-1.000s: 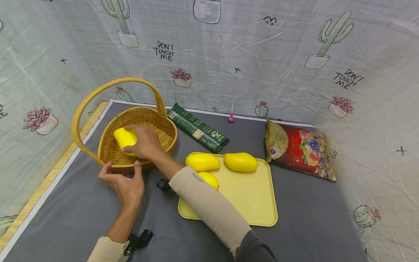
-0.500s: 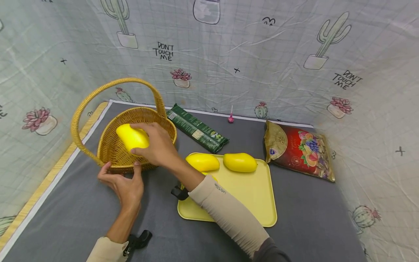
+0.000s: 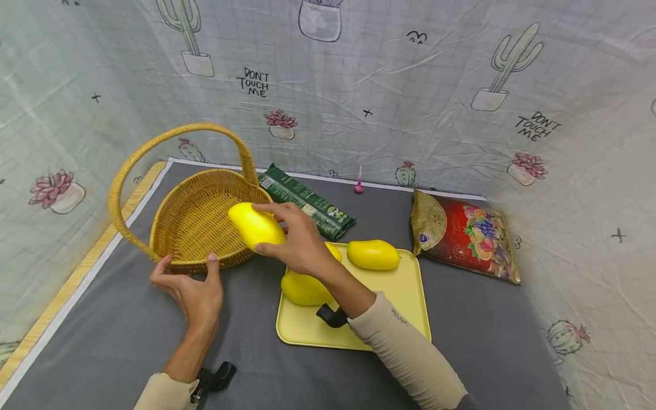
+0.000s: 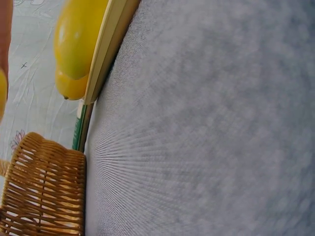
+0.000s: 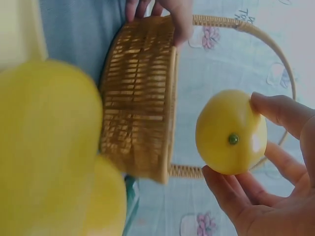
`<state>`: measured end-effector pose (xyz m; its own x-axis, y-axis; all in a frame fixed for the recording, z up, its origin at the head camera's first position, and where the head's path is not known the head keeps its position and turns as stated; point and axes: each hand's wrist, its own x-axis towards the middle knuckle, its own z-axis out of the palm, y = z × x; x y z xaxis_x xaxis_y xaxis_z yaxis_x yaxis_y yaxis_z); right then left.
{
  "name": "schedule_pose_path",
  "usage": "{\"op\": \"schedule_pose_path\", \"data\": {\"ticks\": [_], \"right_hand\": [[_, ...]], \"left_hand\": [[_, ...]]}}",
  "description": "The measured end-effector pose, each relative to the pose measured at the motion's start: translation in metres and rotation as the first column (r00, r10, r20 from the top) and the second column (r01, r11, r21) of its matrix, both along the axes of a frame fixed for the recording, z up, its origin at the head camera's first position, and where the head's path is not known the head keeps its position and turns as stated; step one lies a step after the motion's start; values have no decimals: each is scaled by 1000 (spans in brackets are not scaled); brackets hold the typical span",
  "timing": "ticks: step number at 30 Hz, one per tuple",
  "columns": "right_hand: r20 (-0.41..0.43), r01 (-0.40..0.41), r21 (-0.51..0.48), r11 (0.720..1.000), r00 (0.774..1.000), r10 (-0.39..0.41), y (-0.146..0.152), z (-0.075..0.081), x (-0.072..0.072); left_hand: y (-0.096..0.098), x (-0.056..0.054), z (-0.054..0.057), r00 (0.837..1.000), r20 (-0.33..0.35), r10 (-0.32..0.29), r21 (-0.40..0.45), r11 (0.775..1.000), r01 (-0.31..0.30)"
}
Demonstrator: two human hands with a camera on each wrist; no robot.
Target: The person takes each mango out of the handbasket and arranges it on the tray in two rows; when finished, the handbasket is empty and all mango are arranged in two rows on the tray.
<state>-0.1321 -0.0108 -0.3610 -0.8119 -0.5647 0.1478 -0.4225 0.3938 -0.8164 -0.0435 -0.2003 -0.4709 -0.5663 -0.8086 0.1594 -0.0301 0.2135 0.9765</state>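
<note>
A yellow mango point(image 3: 255, 225) is held in the air by my right hand point(image 3: 302, 239), thumb on the near side and fingers on the far side. It overlaps the right rim of the wicker basket point(image 3: 189, 222) in the head view. In the right wrist view the mango's green stem end point(image 5: 233, 139) faces the camera. My left hand point(image 3: 195, 293) grips the basket's near rim, thumb and fingers spread apart along it. Three more mangoes lie on a pale yellow tray point(image 3: 394, 307), one mango point(image 3: 374, 254) at its far side, the others partly behind my right hand and forearm.
Behind the tray lies a long green packet point(image 3: 307, 202), close to the basket. A red and gold bag point(image 3: 466, 236) sits at the right. A small pink object point(image 3: 359, 187) stands near the back edge. The basket's tall handle point(image 3: 179, 134) arches over it.
My right hand has lifted the mango up from inside the basket and carried it right, to the basket's right rim. My left hand stays on the near rim.
</note>
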Motion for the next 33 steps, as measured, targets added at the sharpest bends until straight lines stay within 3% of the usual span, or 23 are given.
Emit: {"op": "schedule_pose_path", "data": {"ticks": [9, 17, 33], "right_hand": [[59, 22, 14, 1000, 998, -23, 52, -5, 14], [64, 55, 7, 998, 996, -56, 101, -8, 21], [61, 138, 79, 987, 988, -143, 186, -32, 35]], "left_hand": [[-1, 2, -5, 1000, -1, -2, 11, 1000, 2], [-3, -2, -5, 1000, -4, 6, -1, 1000, -6], [-1, 0, 1, 1000, -1, -10, 10, 1000, 10]]}}
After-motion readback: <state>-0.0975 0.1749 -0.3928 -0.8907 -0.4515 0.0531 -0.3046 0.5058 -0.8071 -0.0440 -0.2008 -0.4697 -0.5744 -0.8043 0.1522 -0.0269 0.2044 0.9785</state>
